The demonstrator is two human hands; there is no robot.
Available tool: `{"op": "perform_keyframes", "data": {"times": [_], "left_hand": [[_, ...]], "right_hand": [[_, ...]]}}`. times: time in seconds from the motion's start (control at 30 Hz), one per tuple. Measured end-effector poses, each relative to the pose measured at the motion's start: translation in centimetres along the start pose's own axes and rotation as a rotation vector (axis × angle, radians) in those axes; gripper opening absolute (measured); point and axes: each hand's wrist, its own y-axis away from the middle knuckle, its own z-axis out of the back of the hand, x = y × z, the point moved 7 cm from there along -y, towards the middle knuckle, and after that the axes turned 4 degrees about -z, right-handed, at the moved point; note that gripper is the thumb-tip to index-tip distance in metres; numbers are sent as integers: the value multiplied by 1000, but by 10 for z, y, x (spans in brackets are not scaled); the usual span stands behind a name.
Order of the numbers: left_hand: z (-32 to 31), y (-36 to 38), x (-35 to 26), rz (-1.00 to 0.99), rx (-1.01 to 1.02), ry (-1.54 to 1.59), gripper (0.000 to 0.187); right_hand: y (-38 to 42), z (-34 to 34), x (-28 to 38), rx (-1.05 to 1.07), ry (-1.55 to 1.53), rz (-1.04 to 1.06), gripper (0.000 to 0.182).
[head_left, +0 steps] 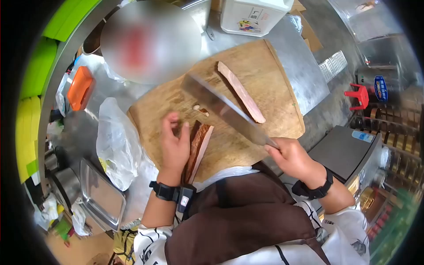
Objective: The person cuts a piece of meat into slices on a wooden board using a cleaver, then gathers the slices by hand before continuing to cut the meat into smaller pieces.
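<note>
My right hand is wrapped round the handle of a broad cleaver. Its blade slants up and left over the wooden cutting board. Just left of a brown-skinned piece of roast meat, my left hand is raised with thumb and fingers apart, the fingers slightly curled and nothing seen in them. Beyond the blade lies a long pale strip of meat. Small scraps sit near the middle of the board.
A clear plastic bag lies left of the board, with a metal tray nearer me. An orange container is farther left. At the back stands a white jug beside a round, blurred surface. A red stool stands on the floor at right.
</note>
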Motion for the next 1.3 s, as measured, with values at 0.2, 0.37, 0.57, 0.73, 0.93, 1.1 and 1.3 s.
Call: {"op": "perform_keyframes", "data": {"times": [0.2,0.37,0.57,0.73,0.93,1.1,1.3], "left_hand": [[-26,-31,-41,-319,177,-327,34],[-43,-43,-38,-246,297,-403,21],[-14,-23,13,210,92,293,14],[19,39,13,335,-106,1064,20],[97,161,33,309,-542,1313,27],[168,275,92,237,-943,1391,30],[255,395,187,295,-1424,1440,18]], "right_hand": [[31,26,-4,-143,-125,-63,22],[52,19,-37,-174,-96,-125,25],[69,3,-66,-161,-283,-167,31],[72,12,-58,-69,-307,-63,33],[32,-10,-78,98,-379,89,29],[41,-10,-27,138,-91,87,44],[72,-37,35,79,-65,173,32]]}}
